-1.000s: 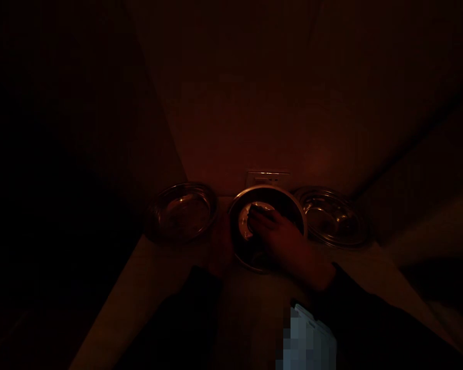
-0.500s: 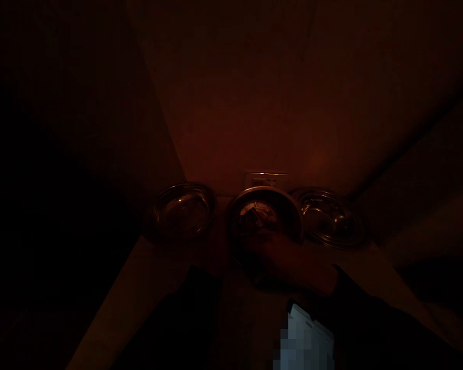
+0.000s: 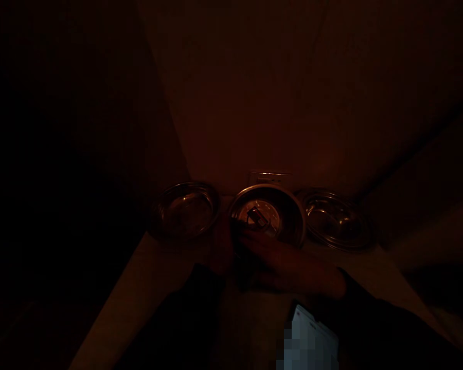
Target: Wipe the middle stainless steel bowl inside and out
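The scene is very dark. Three steel bowls stand in a row on a counter against the wall. The middle bowl (image 3: pixel 293 218) holds a pale round thing (image 3: pixel 272 218) with a small dark piece (image 3: pixel 255 216) on it. My right hand (image 3: pixel 289 264) lies across this bowl's near rim, fingers pointing left over the edge and the thumb seemingly below it, closed on the rim. My left hand (image 3: pixel 219 246) rests against the bowl's left side; its fingers are lost in the dark. Both arms wear dark sleeves.
A left bowl (image 3: pixel 185 210) and a right bowl (image 3: pixel 337 218) flank the middle one. A pale wall plate (image 3: pixel 270 177) sits just behind. The counter (image 3: pixel 139 288) ends at a dark drop on the left. A pale pixelated patch (image 3: pixel 310 341) hangs near my chest.
My right hand has drawn back out of the middle bowl to its near rim, uncovering the pale round thing inside. The bowls have stayed in place.
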Action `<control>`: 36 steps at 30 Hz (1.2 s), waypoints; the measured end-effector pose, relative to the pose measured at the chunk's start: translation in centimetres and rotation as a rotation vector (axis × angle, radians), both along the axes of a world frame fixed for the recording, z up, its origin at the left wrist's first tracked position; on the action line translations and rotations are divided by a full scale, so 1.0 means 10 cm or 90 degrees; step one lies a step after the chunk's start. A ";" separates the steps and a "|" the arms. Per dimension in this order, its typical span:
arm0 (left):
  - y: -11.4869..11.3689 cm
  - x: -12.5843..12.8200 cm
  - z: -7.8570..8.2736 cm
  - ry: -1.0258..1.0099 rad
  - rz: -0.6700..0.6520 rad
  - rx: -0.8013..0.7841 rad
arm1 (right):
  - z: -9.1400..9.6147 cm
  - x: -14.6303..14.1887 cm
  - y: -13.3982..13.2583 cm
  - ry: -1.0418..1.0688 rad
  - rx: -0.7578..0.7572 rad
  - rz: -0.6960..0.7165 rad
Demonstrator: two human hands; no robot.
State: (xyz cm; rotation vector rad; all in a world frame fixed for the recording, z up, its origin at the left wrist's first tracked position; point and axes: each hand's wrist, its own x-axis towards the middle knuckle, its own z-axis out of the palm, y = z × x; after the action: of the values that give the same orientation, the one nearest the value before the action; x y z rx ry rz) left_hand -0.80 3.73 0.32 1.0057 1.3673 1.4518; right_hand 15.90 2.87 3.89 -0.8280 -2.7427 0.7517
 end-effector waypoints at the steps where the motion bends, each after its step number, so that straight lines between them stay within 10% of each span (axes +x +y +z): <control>1: 0.00 0.00 0.03 0.010 0.004 -0.018 | 0.00 0.00 0.00 -0.002 0.006 0.003; 5: 0.00 -0.01 0.01 0.017 -0.013 -0.002 | 0.10 0.08 0.04 0.035 0.106 -0.108; 11: 0.02 0.00 -0.09 0.011 -0.031 0.077 | 0.16 0.11 0.10 0.074 0.500 -0.321; 19: 0.01 0.00 -0.08 0.054 0.014 -0.004 | -0.30 -0.18 0.02 -0.077 0.357 -0.220; 26: -0.02 0.02 0.01 -0.002 -0.030 0.010 | -0.21 -0.11 0.07 -0.170 0.401 -0.307; 36: -0.02 0.03 -0.02 -0.003 -0.005 0.000 | -0.08 0.01 0.00 -0.031 0.128 -0.114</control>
State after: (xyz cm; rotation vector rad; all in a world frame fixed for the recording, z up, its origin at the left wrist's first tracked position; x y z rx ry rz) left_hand -0.55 3.57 0.11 1.0056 1.3585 1.4480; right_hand 15.98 2.88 3.13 -1.0409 -2.6819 0.4200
